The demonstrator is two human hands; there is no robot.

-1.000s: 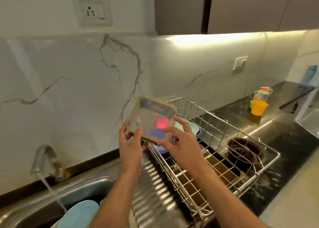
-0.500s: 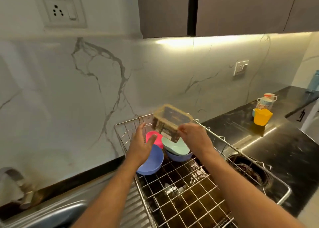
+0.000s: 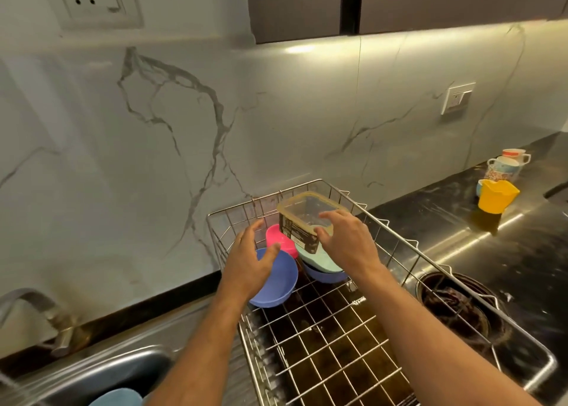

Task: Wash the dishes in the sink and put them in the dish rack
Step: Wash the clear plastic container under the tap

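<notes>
A clear plastic container [image 3: 299,221] with a yellowish rim sits tilted at the far end of the wire dish rack [image 3: 461,270], on a pale green bowl [image 3: 316,259]. My right hand [image 3: 347,239] holds its near corner, thumb and fingers on the rim. My left hand [image 3: 250,259] hovers with fingers spread and relaxed over a blue bowl [image 3: 278,285], beside a pink cup [image 3: 278,238]; it holds nothing. A second blue bowl [image 3: 322,275] lies under the green one. In the sink [image 3: 101,375] at bottom left a light blue dish [image 3: 118,398] shows.
The tap [image 3: 40,310] at the left runs water into the sink. A dark round pot [image 3: 455,304] sits under the rack's right side. A yellow cup [image 3: 496,196] and stacked mugs [image 3: 505,167] stand on the black counter at far right.
Both hands carried the clear container from above the drainboard to the rack's far end. My left hand let go of it and now hovers over the blue bowl.
</notes>
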